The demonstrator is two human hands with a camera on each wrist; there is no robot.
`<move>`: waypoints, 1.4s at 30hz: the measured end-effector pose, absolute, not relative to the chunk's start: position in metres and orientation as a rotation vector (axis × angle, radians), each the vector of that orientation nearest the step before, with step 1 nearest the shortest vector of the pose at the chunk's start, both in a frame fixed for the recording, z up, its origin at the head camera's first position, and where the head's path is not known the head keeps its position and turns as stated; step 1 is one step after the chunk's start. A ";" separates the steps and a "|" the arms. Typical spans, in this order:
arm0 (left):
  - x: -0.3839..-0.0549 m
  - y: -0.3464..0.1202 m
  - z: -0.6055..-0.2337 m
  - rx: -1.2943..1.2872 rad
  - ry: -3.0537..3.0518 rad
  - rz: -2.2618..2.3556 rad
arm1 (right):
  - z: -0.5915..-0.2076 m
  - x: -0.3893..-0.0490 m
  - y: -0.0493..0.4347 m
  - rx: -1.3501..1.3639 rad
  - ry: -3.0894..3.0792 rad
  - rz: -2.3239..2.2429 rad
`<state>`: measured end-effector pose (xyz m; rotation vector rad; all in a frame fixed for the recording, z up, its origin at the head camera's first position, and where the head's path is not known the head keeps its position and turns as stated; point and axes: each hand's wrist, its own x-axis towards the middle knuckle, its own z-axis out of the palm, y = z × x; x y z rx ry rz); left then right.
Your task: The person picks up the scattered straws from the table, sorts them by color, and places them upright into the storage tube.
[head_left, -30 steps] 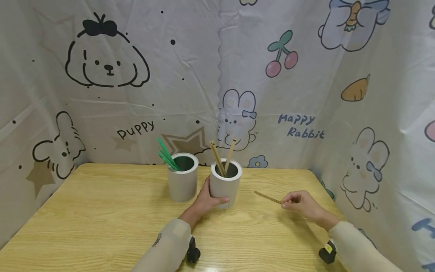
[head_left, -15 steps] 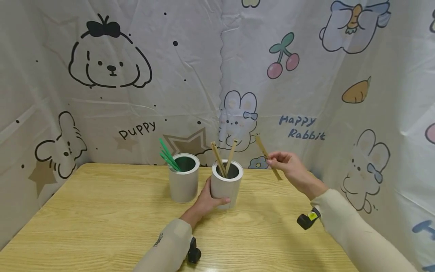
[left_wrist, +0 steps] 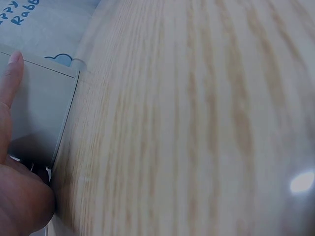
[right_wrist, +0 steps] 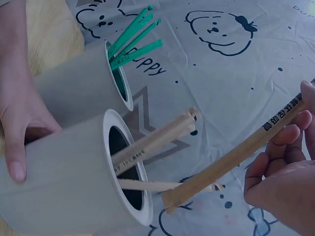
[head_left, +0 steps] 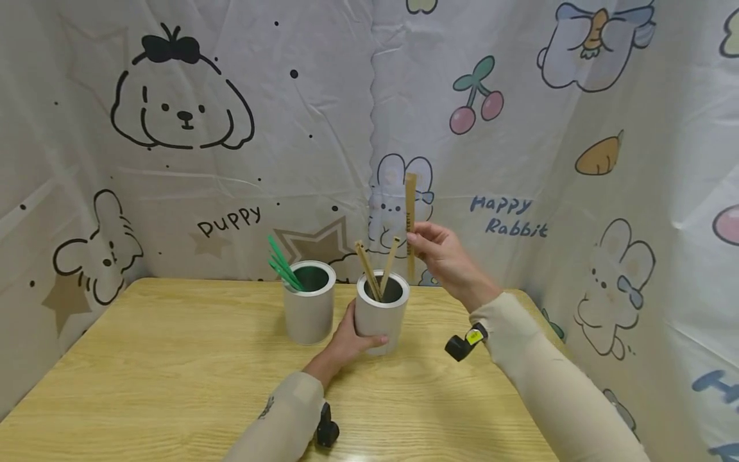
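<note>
My left hand (head_left: 349, 340) grips the right-hand pale grey cylindrical holder (head_left: 381, 319) around its side, thumb across the front. Several straws in brown paper wrappers (head_left: 368, 273) lean inside that holder. Between the thumb and fingers of my right hand (head_left: 444, 256) is another paper-wrapped straw (head_left: 410, 199), pinched near its middle and almost upright, just right of the holder's rim. In the right wrist view, printed characters show on this straw (right_wrist: 231, 155), and its lower end overlaps a straw standing in the holder. The left wrist view shows my thumb along the holder's wall (left_wrist: 42, 108).
A second pale grey holder (head_left: 309, 319) stands close on the left, with several green straws (head_left: 283, 263) leaning out of it. Both holders are near the back of the wood-grain table (head_left: 190, 366). A printed cloth (head_left: 323, 128) hangs behind and along the sides.
My right hand has lifted the wrapped straw from low over the table on the right, moved it left and up beside the holder, and turned it upright. My left hand stays on the holder.
</note>
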<state>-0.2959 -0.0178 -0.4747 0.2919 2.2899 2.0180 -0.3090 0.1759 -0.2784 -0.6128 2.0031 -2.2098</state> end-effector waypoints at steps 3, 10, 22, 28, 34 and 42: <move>-0.295 -0.019 -0.474 0.281 2.287 2.015 | -0.284 -0.312 0.165 -0.609 1.962 -2.233; -0.294 -0.019 -0.473 0.282 2.285 2.015 | -0.303 -0.320 0.151 -0.509 1.978 -2.229; -0.297 -0.020 -0.476 0.318 2.292 2.009 | -0.339 -0.327 0.144 -0.434 2.240 -1.974; -0.299 -0.019 -0.477 0.316 2.298 2.002 | -0.343 -0.327 0.142 -0.512 2.434 -1.788; -0.297 -0.019 -0.476 0.315 2.294 2.007 | -0.344 -0.328 0.144 -0.668 2.580 -1.658; -0.296 -0.020 -0.474 0.318 2.272 1.996 | -0.348 -0.328 0.147 -0.826 2.717 -1.465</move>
